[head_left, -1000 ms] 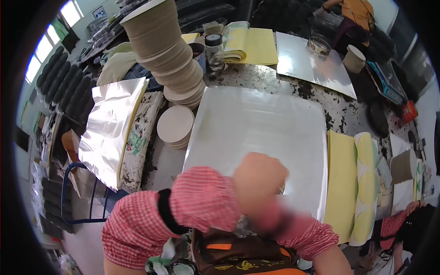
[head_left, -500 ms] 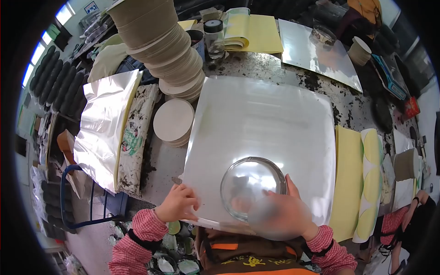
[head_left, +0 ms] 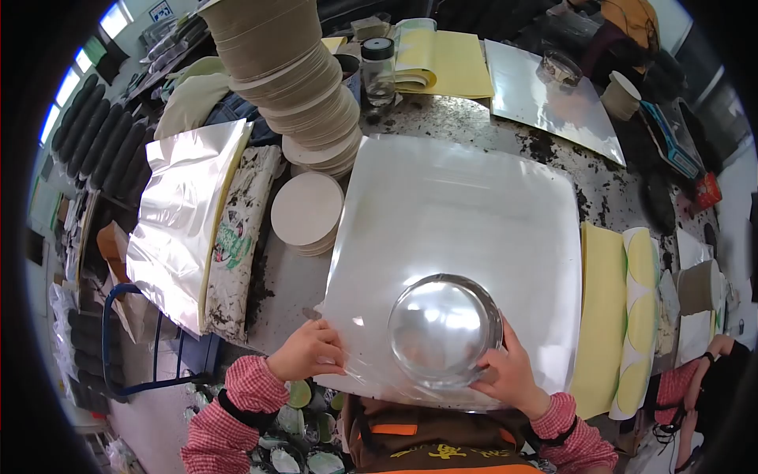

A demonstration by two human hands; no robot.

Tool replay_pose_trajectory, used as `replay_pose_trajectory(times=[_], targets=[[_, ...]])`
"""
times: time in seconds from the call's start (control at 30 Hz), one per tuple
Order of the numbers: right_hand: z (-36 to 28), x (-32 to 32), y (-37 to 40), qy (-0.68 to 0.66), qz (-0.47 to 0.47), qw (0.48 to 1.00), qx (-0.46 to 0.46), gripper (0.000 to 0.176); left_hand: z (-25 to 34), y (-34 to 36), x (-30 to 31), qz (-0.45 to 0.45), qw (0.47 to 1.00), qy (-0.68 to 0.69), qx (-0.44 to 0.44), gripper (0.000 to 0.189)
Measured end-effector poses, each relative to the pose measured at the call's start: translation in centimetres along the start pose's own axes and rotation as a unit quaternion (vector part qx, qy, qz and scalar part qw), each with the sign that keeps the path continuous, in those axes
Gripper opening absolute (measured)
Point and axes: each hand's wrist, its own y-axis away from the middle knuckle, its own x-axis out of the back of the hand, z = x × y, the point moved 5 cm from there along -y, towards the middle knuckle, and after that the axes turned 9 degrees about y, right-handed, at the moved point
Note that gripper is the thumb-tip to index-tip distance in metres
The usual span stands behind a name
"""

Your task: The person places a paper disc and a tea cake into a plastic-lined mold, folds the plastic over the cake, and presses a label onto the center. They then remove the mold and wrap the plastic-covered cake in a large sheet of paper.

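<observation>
A large silvery sheet lies flat in front of me. On its lower part rests a shiny round dish-like piece with a thick, glossy rim. My right hand grips that rim on its right side, thumb and fingers closed round the edge. At the sheet's lower left edge is my left hand, its fingers curled together in a pinch. Wrinkled, see-through streaks run beside its fingertips, but what it pinches is too fine to make out.
Round card discs stand in tall stacks behind left. A foil-topped pile lies further left. Yellow backing paper and a strip of round labels lie right. A lidded jar stands behind. Another person's arm shows far right.
My right hand has shifted its hold on the shiny round piece, which sits slightly further right in view. My left hand's fingers have drawn together at the sheet's edge.
</observation>
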Motion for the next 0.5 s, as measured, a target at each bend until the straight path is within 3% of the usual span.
replay_pose_trajectory(times=[0.07,0.17,0.23,0.27,0.3,0.33,0.37,0.43,0.5], targets=[[-1.0,0.7,1.1,-0.022,-0.029,0.999,-0.001,0.041,0.0,0.0,-0.2,0.008,0.999,0.03,0.005,0.021],[-5.9,0.8,1.3,0.029,-0.018,0.978,0.207,0.031,1.1,-1.2,0.4,-0.005,1.0,-0.015,0.004,0.013],[-7.6,-3.7,-0.2,-0.164,-0.196,0.966,0.033,0.035,2.2,-3.4,3.7,0.17,0.971,0.14,0.095,0.008],[-7.5,-3.8,-1.3,-0.162,-0.178,0.97,0.034,0.035,3.6,-4.0,5.7,0.221,0.96,0.166,0.052,0.007],[-7.9,-3.3,-2.5,-0.101,-0.11,0.981,0.12,0.049,4.9,-4.1,6.6,0.211,0.964,0.157,0.04,0.007],[-8.0,-2.9,-3.2,-0.034,-0.045,0.978,0.201,0.065,6.2,-3.8,6.1,0.157,0.973,0.165,0.024,0.007],[-6.3,-2.6,-3.6,-0.026,-0.034,0.979,0.198,0.065,6.9,-3.5,5.1,0.107,0.979,0.174,0.007,0.008],[1.7,-1.3,-4.2,-0.016,-0.018,0.993,-0.112,0.083,5.4,-2.9,1.6,0.077,0.997,-0.003,-0.014,0.01],[3.5,-1.1,-4.9,0.011,-0.001,0.993,-0.113,0.082,4.5,-4.0,1.7,0.077,0.995,-0.049,-0.038,0.013]])
